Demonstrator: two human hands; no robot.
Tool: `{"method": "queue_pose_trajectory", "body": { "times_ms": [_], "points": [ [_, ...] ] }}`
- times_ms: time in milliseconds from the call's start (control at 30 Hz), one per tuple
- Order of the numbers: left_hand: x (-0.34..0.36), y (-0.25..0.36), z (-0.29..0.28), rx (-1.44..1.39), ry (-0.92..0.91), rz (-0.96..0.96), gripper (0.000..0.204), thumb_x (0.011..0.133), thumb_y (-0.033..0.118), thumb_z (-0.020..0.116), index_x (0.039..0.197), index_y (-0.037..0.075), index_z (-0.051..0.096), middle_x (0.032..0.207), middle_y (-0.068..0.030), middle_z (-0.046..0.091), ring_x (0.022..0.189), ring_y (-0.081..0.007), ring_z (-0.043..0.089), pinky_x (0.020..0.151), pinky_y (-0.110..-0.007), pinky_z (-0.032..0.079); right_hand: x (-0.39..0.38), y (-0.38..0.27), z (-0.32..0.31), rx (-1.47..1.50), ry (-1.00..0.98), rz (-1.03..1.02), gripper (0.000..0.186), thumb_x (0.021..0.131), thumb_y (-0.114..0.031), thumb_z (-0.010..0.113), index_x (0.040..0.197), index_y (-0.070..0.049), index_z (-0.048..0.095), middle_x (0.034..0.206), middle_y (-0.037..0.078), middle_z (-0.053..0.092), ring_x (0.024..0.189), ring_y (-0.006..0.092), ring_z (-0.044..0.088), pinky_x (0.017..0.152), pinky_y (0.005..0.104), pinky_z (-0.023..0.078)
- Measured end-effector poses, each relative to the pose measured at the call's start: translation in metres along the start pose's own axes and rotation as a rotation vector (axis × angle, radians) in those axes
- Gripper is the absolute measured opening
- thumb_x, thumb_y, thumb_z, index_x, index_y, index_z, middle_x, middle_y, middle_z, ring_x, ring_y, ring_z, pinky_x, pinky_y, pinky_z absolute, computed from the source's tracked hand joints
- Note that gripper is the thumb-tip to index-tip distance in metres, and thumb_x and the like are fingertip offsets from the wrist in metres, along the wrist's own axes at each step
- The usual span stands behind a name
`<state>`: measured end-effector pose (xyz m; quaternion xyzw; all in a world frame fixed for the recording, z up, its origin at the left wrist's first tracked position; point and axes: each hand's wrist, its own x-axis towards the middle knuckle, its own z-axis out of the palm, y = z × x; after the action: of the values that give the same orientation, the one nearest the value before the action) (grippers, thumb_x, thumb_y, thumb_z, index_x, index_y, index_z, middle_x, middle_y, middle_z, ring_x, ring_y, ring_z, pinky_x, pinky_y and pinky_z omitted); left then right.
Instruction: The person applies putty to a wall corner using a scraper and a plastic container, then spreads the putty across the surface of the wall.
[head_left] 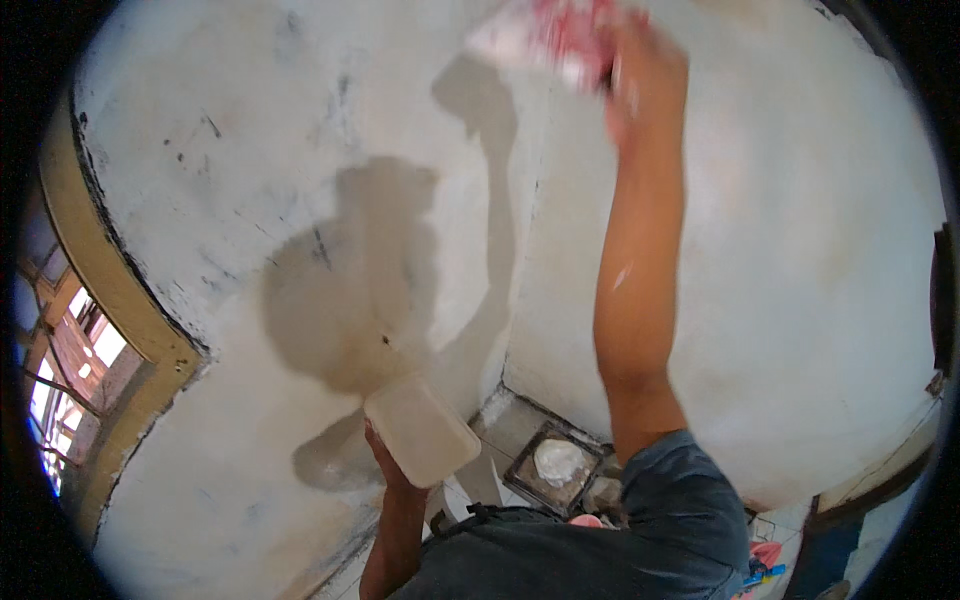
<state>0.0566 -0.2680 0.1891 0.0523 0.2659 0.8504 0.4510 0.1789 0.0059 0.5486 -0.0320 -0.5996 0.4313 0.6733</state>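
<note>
My right hand (640,70) is raised high against the wall corner, its fingers closed round a crumpled red-and-white cloth (550,40). Motion blurs both, so I cannot tell whether the cloth touches the wall. Low in front of my body, my left hand (388,462) grips the side of a pale, rounded rectangular tub (422,432). The tub's inside looks the same cream colour all over; its contents, if any, I cannot make out. Part of my left hand is hidden behind the tub. White smears mark my right forearm.
Two whitish walls (790,200) meet in a corner ahead, the left one stained. A window with a yellowish frame (95,260) is at the left. On the floor sits a dark-edged square tray (520,468) with a white lump (563,463), beside grey rubble (603,495).
</note>
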Motion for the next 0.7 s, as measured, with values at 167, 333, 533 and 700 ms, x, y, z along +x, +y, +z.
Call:
{"method": "queue_pose_trajectory", "body": {
  "times_ms": [167,333,533,700],
  "points": [
    [0.014,-0.032,0.015,-0.040,-0.086,-0.031,0.069,0.092,0.065,0.033,0.138,0.014,0.044,0.131,-0.0089,0.054,0.115,-0.0291,0.056,0.095,-0.047,0.048,-0.172,0.091,-0.056,0.133,0.067,0.568,0.021,0.090,-0.008,0.058,0.106,0.005,0.063,0.096,0.008,0.066,0.083,0.0152,0.064,0.073,0.0284,0.052],
    [0.035,-0.056,0.001,-0.029,-0.057,-0.070,0.069,0.092,0.064,0.035,0.136,0.013,0.045,0.130,-0.0113,0.054,0.117,-0.0329,0.054,0.099,-0.050,0.045,-0.264,0.118,-0.079,0.124,-0.116,0.883,0.021,0.097,-0.015,0.053,0.107,0.001,0.064,0.080,0.000,0.061,0.068,0.0065,0.055,0.062,0.0226,0.046],
    [0.044,-0.074,0.019,-0.112,-0.124,-0.070,0.077,0.089,0.069,0.036,0.140,0.011,0.042,0.136,-0.0122,0.050,0.123,-0.0320,0.049,0.103,-0.049,0.041,-0.298,0.135,-0.097,-0.237,-0.427,0.781,0.022,0.097,-0.016,0.051,0.097,0.001,0.065,0.074,-0.001,0.059,0.065,0.0064,0.051,0.060,0.0239,0.043],
    [0.048,-0.080,0.031,-0.148,-0.270,-0.169,0.073,0.089,0.068,0.037,0.136,0.013,0.047,0.130,-0.0097,0.056,0.116,-0.0292,0.056,0.101,-0.047,0.044,-0.294,0.119,-0.098,-0.588,-0.517,0.642,0.020,0.091,-0.012,0.050,0.095,0.001,0.065,0.069,0.007,0.061,0.064,0.0141,0.054,0.062,0.0312,0.045]
  ]
}}
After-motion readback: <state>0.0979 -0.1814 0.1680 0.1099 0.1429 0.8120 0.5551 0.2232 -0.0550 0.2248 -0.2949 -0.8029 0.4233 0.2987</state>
